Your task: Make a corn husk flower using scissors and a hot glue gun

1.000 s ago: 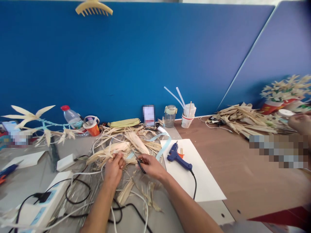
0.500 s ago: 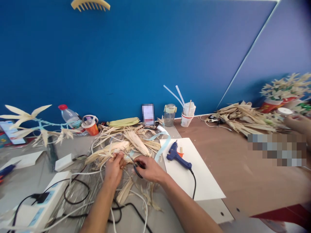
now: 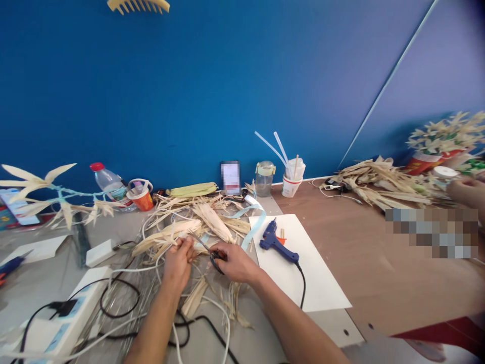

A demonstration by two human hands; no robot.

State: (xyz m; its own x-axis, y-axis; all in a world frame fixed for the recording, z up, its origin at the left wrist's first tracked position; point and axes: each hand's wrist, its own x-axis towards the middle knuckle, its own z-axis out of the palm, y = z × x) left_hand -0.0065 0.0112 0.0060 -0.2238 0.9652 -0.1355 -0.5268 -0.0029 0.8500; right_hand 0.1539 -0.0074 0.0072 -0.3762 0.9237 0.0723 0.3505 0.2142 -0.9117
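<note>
My right hand (image 3: 235,263) grips a pair of scissors (image 3: 216,262) with dark handles, blades pointing up and left. Just left of the tips, my left hand (image 3: 179,260) is closed, thumb and finger pinched on a small pale piece that looks like corn husk (image 3: 183,234); most of it is hidden by the fingers and the pale clutter behind. Beyond both hands lies a heap of dried corn husks (image 3: 212,220). A light blue ribbon (image 3: 254,227) curls beside the heap on the right.
A blue glue gun (image 3: 278,242) lies on white paper (image 3: 322,288) to the right. A power strip (image 3: 74,313) and loose cables run along the left. A bottle (image 3: 109,184), a jar (image 3: 264,179) and a paper cup (image 3: 291,187) line the wall. Another person's hand (image 3: 468,192) is far right.
The scissors' handles sit slightly closer together, and my right hand has shifted a little. My left hand stays nearly still. The other person's hand has moved slightly right.
</note>
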